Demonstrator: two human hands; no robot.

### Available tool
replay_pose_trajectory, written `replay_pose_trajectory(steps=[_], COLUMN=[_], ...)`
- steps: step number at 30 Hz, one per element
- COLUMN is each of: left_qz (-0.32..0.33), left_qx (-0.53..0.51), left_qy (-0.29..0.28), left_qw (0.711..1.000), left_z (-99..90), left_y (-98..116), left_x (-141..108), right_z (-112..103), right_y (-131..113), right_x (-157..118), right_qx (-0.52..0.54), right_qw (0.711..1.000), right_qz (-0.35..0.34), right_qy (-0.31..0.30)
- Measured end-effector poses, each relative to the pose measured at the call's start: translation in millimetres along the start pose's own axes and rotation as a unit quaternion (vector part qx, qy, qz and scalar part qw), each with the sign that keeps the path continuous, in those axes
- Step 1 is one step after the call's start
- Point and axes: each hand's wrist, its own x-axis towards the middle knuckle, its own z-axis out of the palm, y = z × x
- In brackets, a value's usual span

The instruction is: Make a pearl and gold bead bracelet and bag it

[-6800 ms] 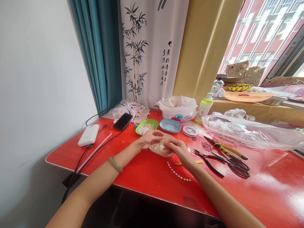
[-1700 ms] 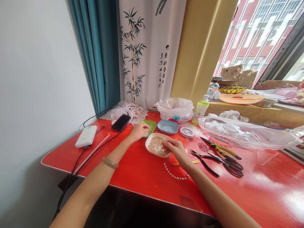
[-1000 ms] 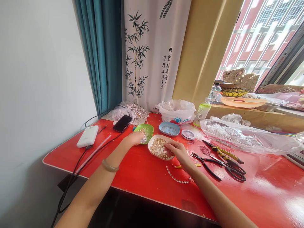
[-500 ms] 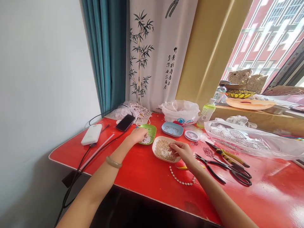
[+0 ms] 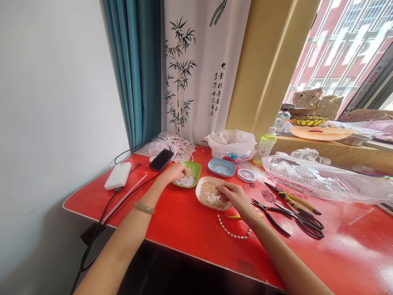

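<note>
My left hand (image 5: 175, 173), a bangle on its wrist, is over the green dish (image 5: 197, 172) with its fingers drawn together and pointing down. Pearly beads (image 5: 186, 181) lie in that dish, just below the fingertips. My right hand (image 5: 233, 196) is closed in a pinch over the right side of the white dish (image 5: 201, 200), which holds small gold beads (image 5: 209, 190). What either hand grips, if anything, is too small to make out. A curved strand of pearl beads (image 5: 231, 234) lies on the red table, running towards my right forearm.
Behind the white dish is a blue dish (image 5: 221, 167) with small beads. Black-handled pliers (image 5: 270, 213), scissors (image 5: 311, 226) and yellow-handled pliers (image 5: 302, 203) lie to the right. A phone (image 5: 161, 159), white power bank (image 5: 118, 176) and cables are at the left. Plastic bags (image 5: 231, 143) and a bottle (image 5: 265, 145) stand behind.
My left hand has shifted slightly left and back in the green dish, uncovering more pearly beads. My right hand keeps nearly the same pinch over the white dish. The camera view has shifted slightly.
</note>
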Motion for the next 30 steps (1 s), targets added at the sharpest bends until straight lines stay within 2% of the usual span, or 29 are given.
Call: replay_pose_trajectory(steps=[5, 13, 19, 25, 27, 30], left_qz=[-0.026, -0.041, -0.027, -0.002, -0.011, -0.030], left_qx=[0.013, 0.018, -0.008, -0.053, -0.061, -0.082], left_qy=[0.021, -0.027, -0.003, -0.058, -0.054, -0.017], left_qw=[0.999, 0.999, 1.000, 0.997, 0.997, 0.996], left_z=[3.0, 7.9, 1.5, 2.2, 2.6, 1.7], left_y=[-7.2, -13.1, -9.8, -13.8, -16.2, -16.6], left_x=[3.4, 0.1, 1.5, 1.2, 0.5, 0.9], right_z=[0.2, 1.0, 1.4, 1.4, 1.5, 1.7], right_y=[1.2, -1.8, -0.6, 1.6, 1.2, 0.3], right_x=[0.3, -1.6, -1.1, 0.6, 0.0, -1.2], right_qx=[-0.002, -0.006, -0.003, -0.008, -0.009, -0.011], right_qw=[1.000, 1.000, 1.000, 1.000, 1.000, 1.000], right_qz=[-0.001, -0.002, -0.003, -0.005, -0.005, -0.004], right_qy=[-0.002, -0.007, -0.009, -0.008, -0.008, -0.008])
